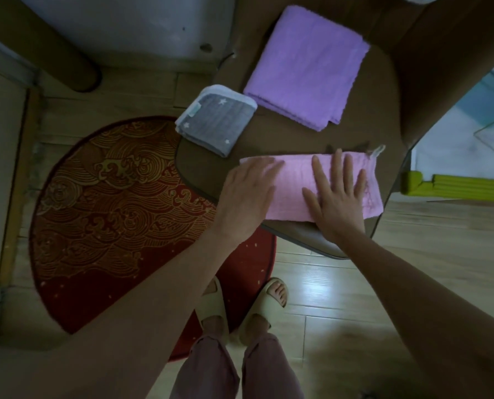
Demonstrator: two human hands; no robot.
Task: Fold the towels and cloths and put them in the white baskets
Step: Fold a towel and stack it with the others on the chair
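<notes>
At the bottom centre of the frame, nearest the camera, are the person's legs in dusky pink trousers (pixel 234 370) and pale slippers (pixel 240 306), standing partly on a red semicircular rug (pixel 110 211) with gold wave patterns and partly on a light wood floor (pixel 340 298). Two bare forearms reach up from the lower corners to the middle of the frame.

There, a pink towel (pixel 294 185) lies folded into a long band on the near edge of a dark brown table (pixel 389 90), its right end overhanging slightly, with a small hanging loop at its upper right corner. The left hand (pixel 248 194) rests flat on the towel's left end, fingers straight and close together. The right hand (pixel 338 197) lies flat on the right half, fingers straight and spread wide, palm down. Neither hand grips or pinches the fabric; both press it.

The towel looks soft, light and limp, so it will likely sag and unfold if lifted by one edge. Taking hold at one short end, or pinching both corners of that end, seems best for the next fold.

Above, at centre, sits a small folded grey cloth (pixel 215 119) with white stars. At upper right lies a larger folded purple towel (pixel 306 67). No white basket can be clearly made out.
</notes>
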